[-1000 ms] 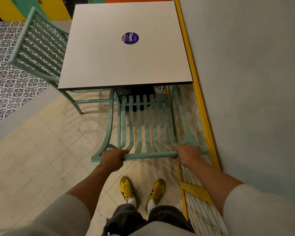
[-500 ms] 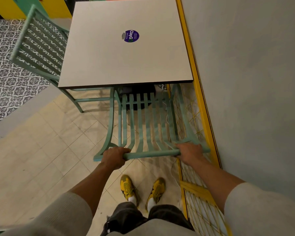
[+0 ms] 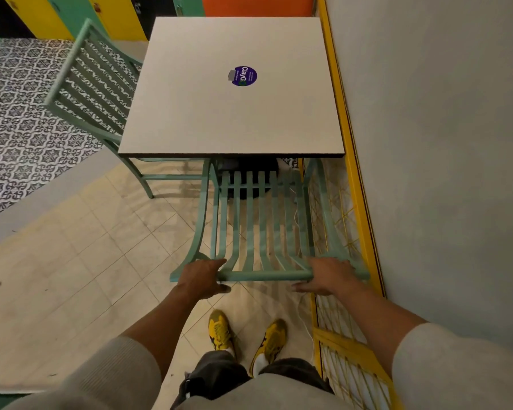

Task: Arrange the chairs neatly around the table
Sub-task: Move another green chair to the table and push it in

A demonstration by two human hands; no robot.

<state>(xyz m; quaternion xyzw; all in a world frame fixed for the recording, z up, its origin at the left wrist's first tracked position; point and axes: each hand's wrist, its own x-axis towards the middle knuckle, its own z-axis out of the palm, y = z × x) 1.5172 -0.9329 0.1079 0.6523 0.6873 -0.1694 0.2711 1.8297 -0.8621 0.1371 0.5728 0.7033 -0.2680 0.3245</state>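
A square white table (image 3: 190, 113) with a round purple sticker stands against the grey wall. The near mint-green slatted chair (image 3: 264, 220) is tucked in at the table's near edge, its seat hidden under the top. My left hand (image 3: 200, 278) lies over the left part of its top rail, thumb underneath. My right hand (image 3: 325, 273) holds the right part of the rail the same way, fingers stretched out rather loosely. A second mint-green chair (image 3: 92, 81) stands at the table's left side, angled, its seat partly under the table.
The grey wall (image 3: 442, 143) and a yellow-framed mesh panel (image 3: 350, 365) run close along the right. My yellow shoes (image 3: 219, 329) stand just behind the near chair. Beige tiles spread to the left, patterned black-and-white floor (image 3: 18, 119) beyond. Coloured lockers line the back.
The near chair has slid a little farther in under the table. Both hands stay on its top rail, but their fingers look looser and flatter than before.
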